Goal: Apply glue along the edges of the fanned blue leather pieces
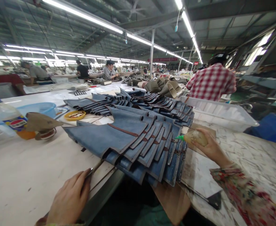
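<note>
My right hand (208, 146) is closed around a small squeeze bottle (194, 137) with a green nozzle, whose tip touches the right edge of a fanned stack of blue leather pieces (133, 141). My left hand (69, 199) rests at the table's front edge, fingers curled on a thin dark tool (90, 173) lying on a board. A second fan of blue pieces (152, 105) lies farther back.
A plastic drink bottle (9, 119), a blue basin (37, 109), a yellow dish (74, 115) and a tan leather piece (40, 121) sit at left. A white tray (219, 113) stands at right. A person in a red checked shirt (212, 82) works beyond; others sit far back.
</note>
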Demonstrator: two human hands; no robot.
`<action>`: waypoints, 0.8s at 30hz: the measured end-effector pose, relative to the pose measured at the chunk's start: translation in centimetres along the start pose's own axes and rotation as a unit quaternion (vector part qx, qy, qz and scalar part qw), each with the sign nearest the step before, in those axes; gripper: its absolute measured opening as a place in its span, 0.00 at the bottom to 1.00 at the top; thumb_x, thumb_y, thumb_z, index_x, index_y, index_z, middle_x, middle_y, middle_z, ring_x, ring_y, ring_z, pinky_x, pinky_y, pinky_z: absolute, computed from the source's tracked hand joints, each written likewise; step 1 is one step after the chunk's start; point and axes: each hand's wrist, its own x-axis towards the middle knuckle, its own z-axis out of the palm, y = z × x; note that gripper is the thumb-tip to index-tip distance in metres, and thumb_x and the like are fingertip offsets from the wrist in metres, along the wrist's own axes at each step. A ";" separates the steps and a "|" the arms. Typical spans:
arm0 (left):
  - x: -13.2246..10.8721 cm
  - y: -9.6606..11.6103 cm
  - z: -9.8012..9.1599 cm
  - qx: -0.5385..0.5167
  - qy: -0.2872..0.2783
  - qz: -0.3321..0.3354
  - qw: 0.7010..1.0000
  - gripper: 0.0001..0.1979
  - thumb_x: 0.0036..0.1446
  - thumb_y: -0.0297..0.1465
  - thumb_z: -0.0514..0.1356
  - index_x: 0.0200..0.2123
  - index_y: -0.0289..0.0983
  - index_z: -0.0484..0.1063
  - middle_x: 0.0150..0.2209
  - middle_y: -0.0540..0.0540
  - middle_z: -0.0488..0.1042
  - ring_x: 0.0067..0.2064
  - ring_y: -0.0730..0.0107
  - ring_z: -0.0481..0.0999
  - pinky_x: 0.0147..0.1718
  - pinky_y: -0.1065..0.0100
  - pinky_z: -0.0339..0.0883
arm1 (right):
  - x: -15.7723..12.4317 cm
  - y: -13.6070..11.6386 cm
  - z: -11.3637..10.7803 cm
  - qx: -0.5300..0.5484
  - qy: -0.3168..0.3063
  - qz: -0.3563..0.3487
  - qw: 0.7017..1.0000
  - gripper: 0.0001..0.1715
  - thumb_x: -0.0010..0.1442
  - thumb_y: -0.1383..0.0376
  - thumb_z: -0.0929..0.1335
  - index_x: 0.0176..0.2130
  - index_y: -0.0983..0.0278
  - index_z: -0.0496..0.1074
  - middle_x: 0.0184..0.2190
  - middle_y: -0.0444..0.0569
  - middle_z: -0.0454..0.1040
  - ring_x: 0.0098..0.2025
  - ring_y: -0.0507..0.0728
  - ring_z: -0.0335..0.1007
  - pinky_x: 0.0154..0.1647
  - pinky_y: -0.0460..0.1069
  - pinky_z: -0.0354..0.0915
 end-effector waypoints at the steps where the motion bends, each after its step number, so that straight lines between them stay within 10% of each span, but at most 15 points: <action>1: 0.0 0.0 0.0 -0.002 0.001 -0.004 1.000 0.19 0.61 0.40 0.46 0.48 0.36 0.66 0.42 0.44 0.73 0.40 0.63 0.72 0.40 0.63 0.64 | 0.3 0.5 0.2 -0.004 0.003 -0.001 1.000 0.32 0.53 0.48 0.66 0.52 0.62 0.60 0.46 0.55 0.65 0.48 0.66 0.63 0.49 0.59 0.61; 16: -0.3 -0.7 0.2 0.013 0.003 0.028 1.000 0.18 0.59 0.39 0.51 0.50 0.38 0.65 0.42 0.46 0.73 0.40 0.66 0.73 0.38 0.66 0.66 | 3.4 5.3 1.8 -0.022 0.057 0.023 0.998 0.33 0.53 0.50 0.67 0.53 0.64 0.60 0.47 0.56 0.64 0.51 0.64 0.60 0.52 0.60 0.59; 24: 0.0 -0.2 0.0 0.010 0.018 0.018 1.000 0.18 0.60 0.39 0.50 0.48 0.37 0.66 0.41 0.45 0.73 0.39 0.65 0.73 0.39 0.64 0.65 | 0.9 3.8 0.9 0.037 0.006 0.113 0.993 0.30 0.54 0.49 0.66 0.51 0.61 0.62 0.45 0.53 0.66 0.46 0.62 0.64 0.48 0.58 0.62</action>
